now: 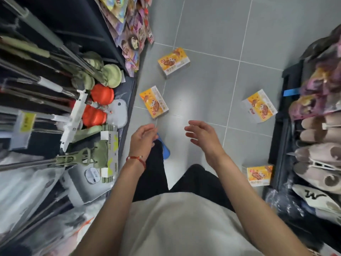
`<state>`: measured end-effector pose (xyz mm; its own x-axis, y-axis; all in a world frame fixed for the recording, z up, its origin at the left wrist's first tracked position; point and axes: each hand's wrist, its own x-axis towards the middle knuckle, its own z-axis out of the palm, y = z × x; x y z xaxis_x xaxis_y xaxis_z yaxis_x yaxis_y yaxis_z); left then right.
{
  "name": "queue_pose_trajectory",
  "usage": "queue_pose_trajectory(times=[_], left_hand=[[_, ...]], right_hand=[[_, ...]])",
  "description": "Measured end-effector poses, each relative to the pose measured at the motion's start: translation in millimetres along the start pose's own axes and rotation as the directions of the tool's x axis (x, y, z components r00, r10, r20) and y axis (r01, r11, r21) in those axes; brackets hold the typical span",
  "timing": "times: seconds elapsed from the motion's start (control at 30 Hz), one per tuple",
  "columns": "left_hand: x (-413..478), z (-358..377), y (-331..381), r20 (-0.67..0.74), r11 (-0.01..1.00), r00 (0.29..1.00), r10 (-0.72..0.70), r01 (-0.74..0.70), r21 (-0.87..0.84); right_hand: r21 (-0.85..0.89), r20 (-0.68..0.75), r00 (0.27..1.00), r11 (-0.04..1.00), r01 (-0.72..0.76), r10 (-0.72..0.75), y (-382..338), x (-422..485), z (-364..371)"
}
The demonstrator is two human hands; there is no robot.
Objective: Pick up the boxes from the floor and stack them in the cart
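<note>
The left grip and the right grip are held out over the grey tiled floor, fingers apart and loosely curled, nothing held. The nearest yellow printed cardboard box lies flat on the floor just ahead of the left grip, close by the foot of the dark shelving, with its long axis slanted from far-left to near-right. Three further boxes are scattered farther off; no cart is seen. The left grip is judged the nearer, and a turned wrist would likely be needed to span the short sides.

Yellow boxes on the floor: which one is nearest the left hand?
The box beside the left shelf base, just ahead of the left hand; the rest lie farther up the aisle or over to the right.
</note>
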<state>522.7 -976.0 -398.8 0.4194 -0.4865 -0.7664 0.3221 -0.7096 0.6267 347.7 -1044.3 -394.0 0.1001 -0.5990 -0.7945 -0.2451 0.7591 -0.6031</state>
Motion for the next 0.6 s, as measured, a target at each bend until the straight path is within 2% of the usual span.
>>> queue_pose_trajectory(times=[0.1, 0.33, 0.6], left_hand=[[54.3, -8.8, 18.2, -0.015, 0.999, 0.999, -0.037, 0.037, 0.021], [160.2, 3.6, 27.5, -0.037, 0.981, 0.981, -0.192, 0.193, 0.031], [228.7, 43.6, 20.3, -0.087, 0.934, 0.936, -0.341, 0.326, -0.145]], right_hand=[[0.013, -0.037, 0.997, 0.998, -0.065, 0.065, -10.1, 43.7, 20.4], [-0.11, -0.042, 0.987, 0.981, -0.157, 0.154, -21.6, 132.2, 42.1], [-0.345, 0.045, 0.975, 0.919, -0.191, 0.22, -34.5, 238.6, 42.2]])
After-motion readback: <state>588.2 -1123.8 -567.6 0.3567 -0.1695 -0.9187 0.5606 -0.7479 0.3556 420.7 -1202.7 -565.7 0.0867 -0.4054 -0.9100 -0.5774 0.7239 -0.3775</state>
